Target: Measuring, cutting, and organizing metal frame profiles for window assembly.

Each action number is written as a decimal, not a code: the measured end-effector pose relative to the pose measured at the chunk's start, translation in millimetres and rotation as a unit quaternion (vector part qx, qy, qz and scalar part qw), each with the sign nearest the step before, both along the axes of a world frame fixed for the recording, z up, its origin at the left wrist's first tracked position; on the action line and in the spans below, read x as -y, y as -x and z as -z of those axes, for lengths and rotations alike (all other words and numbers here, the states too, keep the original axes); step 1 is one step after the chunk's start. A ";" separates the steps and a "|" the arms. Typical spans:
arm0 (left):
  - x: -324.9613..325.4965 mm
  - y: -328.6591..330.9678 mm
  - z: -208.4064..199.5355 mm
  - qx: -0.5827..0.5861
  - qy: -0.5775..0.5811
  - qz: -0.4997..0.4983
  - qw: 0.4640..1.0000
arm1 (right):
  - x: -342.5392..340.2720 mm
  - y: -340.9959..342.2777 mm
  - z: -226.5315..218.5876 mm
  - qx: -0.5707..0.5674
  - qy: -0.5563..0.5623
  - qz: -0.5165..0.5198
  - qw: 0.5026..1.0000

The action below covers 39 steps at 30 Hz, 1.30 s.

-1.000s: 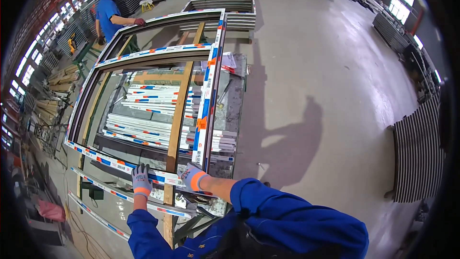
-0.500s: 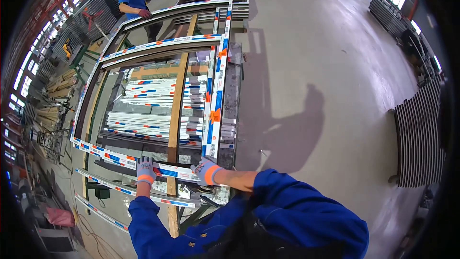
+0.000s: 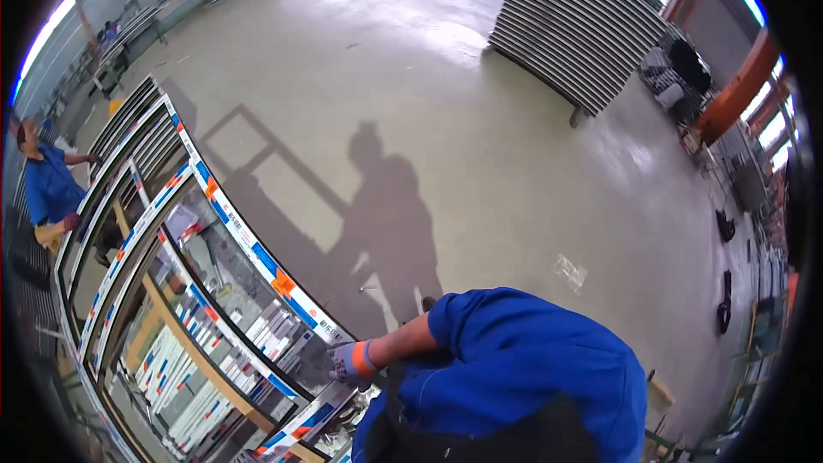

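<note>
A large window frame (image 3: 276, 272), wrapped in white protective film with blue and orange printing, lies at the lower left. My right hand (image 3: 351, 361), in a grey glove with an orange cuff, is closed on its near right corner. My left hand is outside the picture. Under the frame runs a wooden batten (image 3: 190, 326). Below that, several loose white film-covered strips (image 3: 176, 381) are visible through the opening. A co-worker (image 3: 47, 184) in blue stands by the far left side of the frame, one dark red gloved hand (image 3: 71, 222) at its edge.
Another stack of frames (image 3: 141, 107) stands beyond this one. A tall pile of grey profiles (image 3: 574, 30) rests on the floor at the far right, near an orange column (image 3: 744, 90). Crumpled clear plastic (image 3: 570, 272) lies on the grey floor (image 3: 497, 206) to my right.
My view has swung to the right, so the frame now sits lower left. My left hand has dropped out of sight. My right hand stays at the same corner.
</note>
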<state>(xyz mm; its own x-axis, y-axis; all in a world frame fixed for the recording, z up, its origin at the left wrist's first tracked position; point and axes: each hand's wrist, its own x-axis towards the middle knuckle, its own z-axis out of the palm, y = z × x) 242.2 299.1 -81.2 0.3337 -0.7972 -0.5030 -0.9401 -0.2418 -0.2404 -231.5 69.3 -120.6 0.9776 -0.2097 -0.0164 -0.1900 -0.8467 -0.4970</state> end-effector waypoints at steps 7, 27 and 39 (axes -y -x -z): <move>97.5 25.5 58.0 -0.167 -0.004 0.027 0.986 | -0.8 -5.8 68.6 -0.112 0.074 0.136 0.982; 1.4 -186.3 102.7 -0.372 0.318 0.328 0.808 | -346.6 -367.8 108.5 0.360 -0.021 0.762 0.539; 28.9 -311.3 83.6 -0.430 0.177 0.425 0.776 | -292.8 -652.7 191.5 0.473 -0.316 0.435 0.698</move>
<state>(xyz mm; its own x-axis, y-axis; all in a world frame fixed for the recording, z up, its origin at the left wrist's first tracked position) 553.6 270.2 -164.8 -0.7266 -0.6850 0.0535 -0.5719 0.6461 0.5055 421.2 362.0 -312.1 0.1206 -0.9740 0.1918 0.1694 -0.1701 -0.9708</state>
